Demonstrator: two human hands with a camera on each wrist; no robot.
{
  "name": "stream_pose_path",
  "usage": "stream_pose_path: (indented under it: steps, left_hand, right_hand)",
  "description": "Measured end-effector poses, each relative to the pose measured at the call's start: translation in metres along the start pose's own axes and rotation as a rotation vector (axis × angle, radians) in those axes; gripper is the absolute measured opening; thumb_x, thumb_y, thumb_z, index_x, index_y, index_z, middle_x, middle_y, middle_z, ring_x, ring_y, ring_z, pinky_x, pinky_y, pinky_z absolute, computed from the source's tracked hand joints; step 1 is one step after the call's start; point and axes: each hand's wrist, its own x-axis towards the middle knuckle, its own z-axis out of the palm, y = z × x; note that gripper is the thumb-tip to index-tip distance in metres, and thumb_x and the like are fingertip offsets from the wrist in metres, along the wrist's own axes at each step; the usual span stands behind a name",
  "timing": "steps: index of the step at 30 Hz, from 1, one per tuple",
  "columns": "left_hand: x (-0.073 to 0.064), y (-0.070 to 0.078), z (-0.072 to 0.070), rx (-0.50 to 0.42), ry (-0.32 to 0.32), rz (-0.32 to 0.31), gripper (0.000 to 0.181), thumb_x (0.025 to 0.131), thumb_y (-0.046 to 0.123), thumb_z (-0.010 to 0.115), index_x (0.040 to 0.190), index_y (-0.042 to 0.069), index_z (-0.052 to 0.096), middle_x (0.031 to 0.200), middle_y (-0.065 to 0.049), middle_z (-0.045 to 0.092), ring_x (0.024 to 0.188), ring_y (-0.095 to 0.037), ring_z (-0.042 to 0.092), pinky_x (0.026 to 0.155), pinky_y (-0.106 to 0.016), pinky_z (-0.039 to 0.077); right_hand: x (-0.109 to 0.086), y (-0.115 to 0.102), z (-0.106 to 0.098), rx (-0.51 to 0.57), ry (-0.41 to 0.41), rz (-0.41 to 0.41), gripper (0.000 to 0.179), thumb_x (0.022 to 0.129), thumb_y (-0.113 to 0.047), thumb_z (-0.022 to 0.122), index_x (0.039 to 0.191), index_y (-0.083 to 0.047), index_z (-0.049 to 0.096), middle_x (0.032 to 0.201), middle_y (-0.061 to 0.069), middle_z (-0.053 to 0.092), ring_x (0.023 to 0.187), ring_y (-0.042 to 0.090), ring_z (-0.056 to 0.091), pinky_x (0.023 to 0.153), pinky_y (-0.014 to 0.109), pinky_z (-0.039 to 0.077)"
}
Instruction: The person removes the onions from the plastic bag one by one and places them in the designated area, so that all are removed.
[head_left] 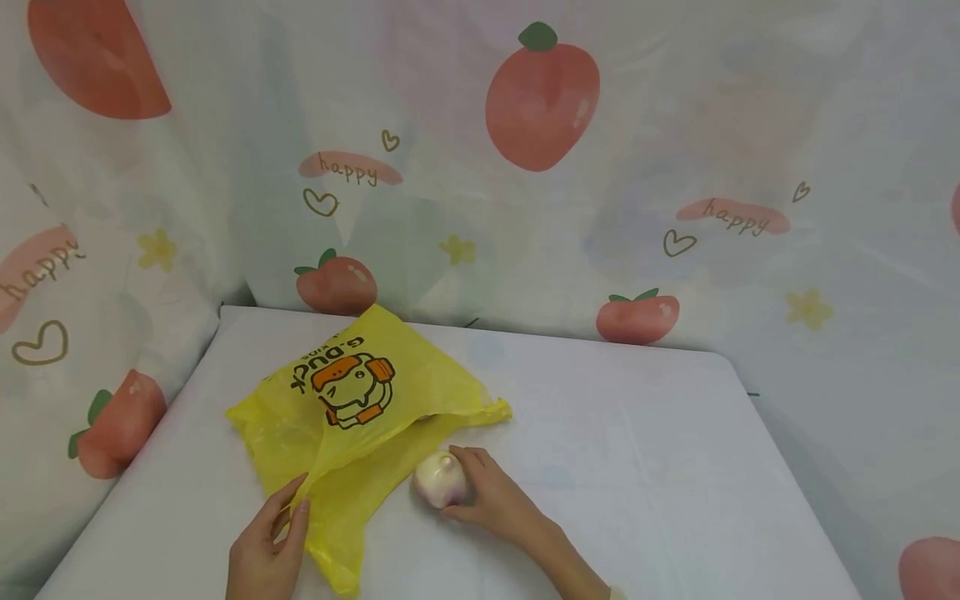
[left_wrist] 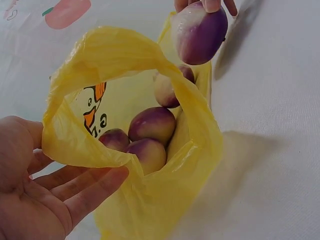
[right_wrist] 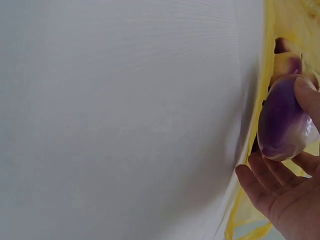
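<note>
Left hand [head_left: 262,550]: thumb and fingers clamped on the rim of the yellow bag [head_left: 420,367], at the near side of its mouth; the mouth stands parted beyond these fingers. Right hand [head_left: 498,500]: fingers and thumb closed round one rounded purple-and-white piece [head_left: 438,479]; the piece sits at the right fingertips, just beside the bag's edge; whether it touches the plastic cannot be told.

The step in hand is judged to be bringing the piece to the bag's mouth; good practice calls for the left fingers to keep the rim lifted and spread; the right fingers should carry the piece over the rim rather than against it, since thin plastic is likely to fold or drag; the piece looks smooth and could slip, so a low release well inside the mouth seems advisable.

Count: yellow bag, one, at the left fingers; held piece, one, at the right fingers; purple-and-cream pieces inside the bag [left_wrist: 152,125], four visible past the left fingertips, any deeper ones being hidden by the plastic; pieces in sight, five in total; counter [head_left: 622,467], one, beneath both sets of fingers.
</note>
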Motion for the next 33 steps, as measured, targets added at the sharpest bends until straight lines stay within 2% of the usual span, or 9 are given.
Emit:
stream_pose_path:
  steps: [9,18,24,33]
  left_hand:
    - [0.0,0.0,-0.002,0.001,0.01,-0.009,0.026,0.096,0.014,0.056,0.121,0.009,0.064,0.118,-0.017,0.062,0.102,-0.032,0.061,0.072,-0.034,0.055]
    - [0.001,-0.002,-0.002,-0.024,-0.001,-0.008,0.027,0.096,0.017,0.056,0.121,0.01,0.064,0.118,-0.016,0.061,0.102,-0.034,0.06,0.069,-0.035,0.056]
    - [0.001,-0.002,-0.002,-0.029,-0.006,0.01,0.028,0.097,0.018,0.055,0.122,0.01,0.063,0.117,-0.017,0.062,0.101,-0.037,0.06,0.066,-0.034,0.056]
    - [0.0,-0.002,-0.003,-0.015,-0.001,0.02,0.028,0.096,0.015,0.055,0.122,0.009,0.063,0.116,-0.019,0.062,0.099,-0.037,0.061,0.064,-0.033,0.056]
  right_hand:
    - [-0.004,0.006,-0.015,0.013,0.02,0.021,0.077,0.079,-0.033,0.077,0.139,-0.004,0.04,0.129,0.01,0.046,0.118,0.025,0.048,0.097,0.04,0.042]
    - [-0.008,0.018,-0.031,0.035,0.093,0.039,0.076,0.078,-0.032,0.079,0.139,-0.008,0.04,0.128,0.007,0.047,0.119,0.022,0.046,0.099,0.042,0.041]
    - [-0.01,0.027,-0.042,0.029,0.155,0.067,0.074,0.077,-0.028,0.08,0.136,-0.003,0.043,0.128,0.008,0.048,0.122,0.023,0.044,0.101,0.042,0.038]
    - [-0.013,0.043,-0.062,0.039,0.233,0.12,0.075,0.076,-0.023,0.081,0.138,-0.003,0.043,0.126,0.009,0.049,0.103,0.018,0.051,0.084,0.038,0.048]
